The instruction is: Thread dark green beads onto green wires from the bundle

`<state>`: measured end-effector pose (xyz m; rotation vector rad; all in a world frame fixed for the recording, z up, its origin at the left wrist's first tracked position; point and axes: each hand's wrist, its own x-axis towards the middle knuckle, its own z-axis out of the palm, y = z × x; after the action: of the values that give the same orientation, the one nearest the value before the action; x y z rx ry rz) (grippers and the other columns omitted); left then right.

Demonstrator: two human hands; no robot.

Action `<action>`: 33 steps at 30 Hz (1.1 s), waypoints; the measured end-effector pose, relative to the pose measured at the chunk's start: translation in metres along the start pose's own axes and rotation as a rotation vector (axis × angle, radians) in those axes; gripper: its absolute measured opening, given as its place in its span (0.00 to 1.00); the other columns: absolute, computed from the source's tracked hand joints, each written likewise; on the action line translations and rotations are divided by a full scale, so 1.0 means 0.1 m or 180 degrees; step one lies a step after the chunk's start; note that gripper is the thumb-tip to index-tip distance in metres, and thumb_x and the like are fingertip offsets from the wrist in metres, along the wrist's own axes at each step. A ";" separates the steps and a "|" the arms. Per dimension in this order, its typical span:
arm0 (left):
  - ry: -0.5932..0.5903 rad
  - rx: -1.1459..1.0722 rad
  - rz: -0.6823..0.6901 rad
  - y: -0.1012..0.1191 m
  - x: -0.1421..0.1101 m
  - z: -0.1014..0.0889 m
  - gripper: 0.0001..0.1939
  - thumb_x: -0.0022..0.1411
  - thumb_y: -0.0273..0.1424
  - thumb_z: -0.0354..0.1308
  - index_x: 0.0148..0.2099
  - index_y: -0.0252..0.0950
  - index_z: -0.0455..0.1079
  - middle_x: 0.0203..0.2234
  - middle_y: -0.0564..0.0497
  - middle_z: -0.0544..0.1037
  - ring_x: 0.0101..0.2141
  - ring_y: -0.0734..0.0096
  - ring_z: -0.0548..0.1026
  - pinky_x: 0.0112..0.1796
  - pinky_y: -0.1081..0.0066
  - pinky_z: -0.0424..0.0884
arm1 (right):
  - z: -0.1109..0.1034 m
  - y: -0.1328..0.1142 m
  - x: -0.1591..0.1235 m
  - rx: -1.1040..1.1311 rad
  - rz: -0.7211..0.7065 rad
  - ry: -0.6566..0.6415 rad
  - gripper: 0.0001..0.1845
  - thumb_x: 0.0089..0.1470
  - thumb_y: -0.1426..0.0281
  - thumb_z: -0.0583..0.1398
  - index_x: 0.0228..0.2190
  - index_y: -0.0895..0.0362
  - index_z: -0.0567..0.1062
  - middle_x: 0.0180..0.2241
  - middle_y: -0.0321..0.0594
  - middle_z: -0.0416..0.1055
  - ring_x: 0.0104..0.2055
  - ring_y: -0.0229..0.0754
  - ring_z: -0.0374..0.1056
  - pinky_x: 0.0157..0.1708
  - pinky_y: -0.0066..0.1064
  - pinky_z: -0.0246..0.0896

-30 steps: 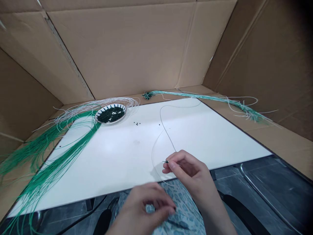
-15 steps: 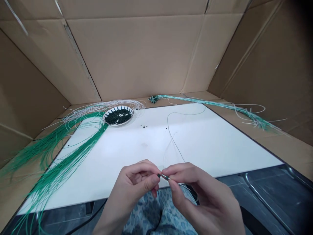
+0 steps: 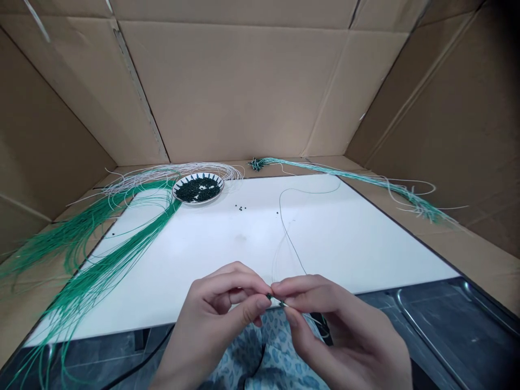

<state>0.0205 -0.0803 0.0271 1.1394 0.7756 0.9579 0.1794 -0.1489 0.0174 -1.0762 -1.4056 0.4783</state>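
My left hand is closed, with thumb and index finger pinching one end of a short beaded cord. Small dark green beads show in the gap between my fingertips. Close beside it, my right hand pinches the same pale cord between thumb and fingers. A thin green thread runs from the hands up across the white board in a loose curve. My fingers hide much of the cord and some of the beads.
At the back left, a plate holds many dark beads. Several loose beads lie on the white board. Green threads and white cords spread leftward; a tied green-and-white bundle lies at back right. Cardboard walls surround the board.
My right fingers have shifted slightly right and down, leaving a wider gap where cord and beads show. The view has moved a little. Both hands keep their pinch.
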 end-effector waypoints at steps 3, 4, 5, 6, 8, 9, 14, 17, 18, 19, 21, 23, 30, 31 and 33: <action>0.0016 0.0022 0.0012 0.02 -0.01 0.03 0.06 0.51 0.33 0.77 0.27 0.38 0.86 0.25 0.50 0.77 0.22 0.74 0.74 0.24 0.77 0.71 | -0.02 0.00 -0.01 0.0009 0.0023 -0.0003 0.14 0.57 0.81 0.65 0.35 0.48 0.79 0.40 0.33 0.84 0.39 0.37 0.81 0.42 0.23 0.76; 0.0008 0.0022 0.0017 0.03 -0.02 0.03 0.06 0.51 0.34 0.77 0.27 0.38 0.86 0.25 0.50 0.77 0.21 0.74 0.74 0.24 0.77 0.71 | -0.03 0.00 0.00 0.0005 0.0024 -0.0010 0.14 0.57 0.81 0.65 0.35 0.49 0.79 0.39 0.34 0.84 0.39 0.38 0.81 0.41 0.24 0.76; -0.0002 0.0031 0.0027 0.03 -0.02 0.03 0.07 0.52 0.34 0.77 0.27 0.38 0.85 0.25 0.49 0.77 0.22 0.74 0.74 0.24 0.77 0.71 | -0.03 0.00 0.00 0.0003 0.0021 -0.0016 0.14 0.56 0.82 0.65 0.35 0.49 0.79 0.39 0.35 0.84 0.39 0.39 0.81 0.41 0.24 0.76; -0.0009 0.0053 0.0043 0.03 -0.03 0.03 0.07 0.52 0.34 0.76 0.27 0.38 0.85 0.25 0.49 0.77 0.22 0.74 0.74 0.24 0.77 0.71 | -0.04 0.00 0.00 -0.0001 0.0008 -0.0027 0.14 0.56 0.82 0.65 0.35 0.49 0.79 0.38 0.35 0.84 0.39 0.39 0.81 0.41 0.25 0.77; -0.0047 0.0116 0.0088 0.02 -0.03 0.02 0.05 0.54 0.33 0.75 0.28 0.38 0.86 0.26 0.49 0.78 0.23 0.73 0.75 0.25 0.77 0.72 | -0.04 0.00 0.01 -0.0007 0.0019 -0.0074 0.14 0.56 0.82 0.65 0.35 0.49 0.79 0.39 0.35 0.84 0.39 0.39 0.81 0.41 0.25 0.77; -0.0080 0.0156 0.0110 0.01 -0.04 0.01 0.04 0.55 0.33 0.75 0.29 0.39 0.86 0.26 0.49 0.78 0.23 0.73 0.75 0.25 0.77 0.72 | -0.04 0.00 0.01 -0.0007 0.0025 -0.0093 0.14 0.56 0.82 0.65 0.35 0.49 0.79 0.39 0.35 0.84 0.39 0.39 0.81 0.41 0.25 0.77; -0.0138 0.0349 0.0189 -0.03 -0.04 -0.03 0.03 0.57 0.32 0.73 0.30 0.40 0.86 0.27 0.50 0.78 0.24 0.72 0.74 0.26 0.76 0.71 | -0.06 0.00 0.01 -0.0031 0.0017 -0.0061 0.12 0.56 0.81 0.64 0.34 0.50 0.78 0.38 0.36 0.84 0.37 0.39 0.81 0.39 0.25 0.77; -0.0122 0.0634 0.0372 -0.02 -0.05 -0.02 0.03 0.59 0.30 0.71 0.32 0.41 0.86 0.27 0.50 0.79 0.27 0.71 0.74 0.29 0.76 0.71 | -0.09 0.00 0.02 -0.0148 -0.0030 -0.0236 0.13 0.57 0.83 0.64 0.35 0.51 0.77 0.39 0.36 0.83 0.39 0.39 0.81 0.41 0.24 0.76; -0.0096 0.0727 0.0432 -0.01 -0.05 -0.02 0.04 0.60 0.28 0.70 0.33 0.42 0.86 0.28 0.51 0.79 0.29 0.70 0.74 0.30 0.76 0.72 | -0.09 0.01 0.02 -0.0180 -0.0060 -0.0305 0.14 0.57 0.83 0.63 0.35 0.51 0.76 0.40 0.36 0.83 0.40 0.38 0.80 0.42 0.24 0.76; -0.0091 0.0815 0.0489 0.00 -0.06 -0.01 0.05 0.61 0.27 0.69 0.33 0.42 0.85 0.28 0.51 0.79 0.30 0.70 0.75 0.32 0.76 0.72 | -0.10 0.02 0.03 -0.0201 -0.0082 -0.0361 0.14 0.57 0.84 0.63 0.36 0.51 0.76 0.40 0.36 0.82 0.40 0.37 0.80 0.42 0.23 0.75; -0.0133 0.1000 0.0598 0.00 -0.07 -0.01 0.07 0.62 0.26 0.67 0.34 0.43 0.85 0.29 0.52 0.80 0.32 0.70 0.76 0.34 0.77 0.72 | -0.10 0.03 0.03 -0.0220 -0.0102 -0.0448 0.14 0.57 0.84 0.62 0.36 0.51 0.74 0.41 0.34 0.81 0.41 0.35 0.80 0.44 0.21 0.73; -0.0202 0.1175 0.0697 0.00 -0.08 -0.02 0.09 0.63 0.25 0.66 0.35 0.44 0.84 0.30 0.53 0.80 0.32 0.71 0.76 0.34 0.78 0.72 | -0.10 0.03 0.04 -0.0203 -0.0093 -0.0405 0.13 0.58 0.83 0.62 0.36 0.51 0.74 0.40 0.33 0.81 0.41 0.33 0.79 0.43 0.19 0.72; -0.0281 0.1405 0.0804 -0.03 -0.07 -0.07 0.09 0.64 0.25 0.66 0.38 0.45 0.84 0.31 0.54 0.81 0.32 0.73 0.77 0.34 0.79 0.73 | -0.09 0.04 0.01 -0.0125 0.0122 -0.0434 0.13 0.58 0.82 0.62 0.35 0.50 0.73 0.41 0.30 0.80 0.41 0.33 0.78 0.43 0.20 0.71; -0.0283 0.1417 0.0822 -0.03 -0.07 -0.07 0.09 0.64 0.25 0.66 0.38 0.45 0.84 0.31 0.54 0.81 0.32 0.73 0.77 0.34 0.79 0.73 | -0.08 0.04 0.00 -0.0069 0.0156 -0.0399 0.13 0.58 0.82 0.62 0.35 0.50 0.73 0.41 0.30 0.79 0.41 0.33 0.78 0.42 0.20 0.71; -0.0284 0.1435 0.0896 -0.03 -0.08 -0.07 0.09 0.64 0.24 0.66 0.37 0.46 0.83 0.31 0.55 0.81 0.32 0.74 0.77 0.34 0.80 0.73 | -0.06 0.06 -0.01 0.0056 0.0217 -0.0314 0.12 0.58 0.81 0.61 0.34 0.50 0.74 0.41 0.29 0.79 0.41 0.33 0.78 0.42 0.21 0.70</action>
<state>0.0121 -0.0851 0.0227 1.7074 0.7935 0.9808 0.1869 -0.1494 0.0133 -1.1015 -1.4515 0.5992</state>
